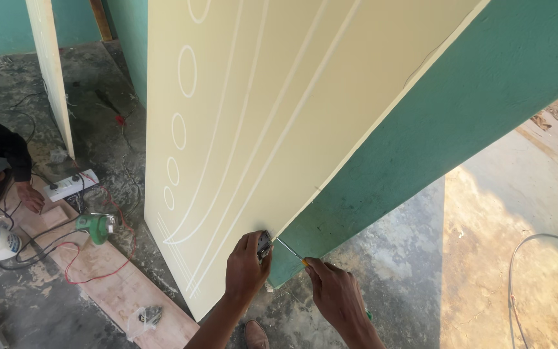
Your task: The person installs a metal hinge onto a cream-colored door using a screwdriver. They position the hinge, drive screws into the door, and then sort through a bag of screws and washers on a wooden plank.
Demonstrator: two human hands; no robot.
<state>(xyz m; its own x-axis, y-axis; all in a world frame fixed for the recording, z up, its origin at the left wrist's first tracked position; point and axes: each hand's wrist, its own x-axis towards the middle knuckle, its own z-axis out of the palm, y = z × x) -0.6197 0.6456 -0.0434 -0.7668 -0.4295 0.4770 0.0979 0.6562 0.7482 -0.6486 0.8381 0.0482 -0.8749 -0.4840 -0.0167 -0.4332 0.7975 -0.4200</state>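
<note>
A: Why is the left hand (247, 266) pressed on the edge of the cream door (240, 129)?

B: It pinches a small metal hinge (264, 244) flat against the door edge, low on the panel, so I think it cannot slip. The right hand (332, 292) is closed around a screwdriver (290, 251) whose tip meets the hinge.

A: How does the door look?

B: Pale yellow, with white curved lines and ovals, leaning beside the green wall (485, 97)
</note>
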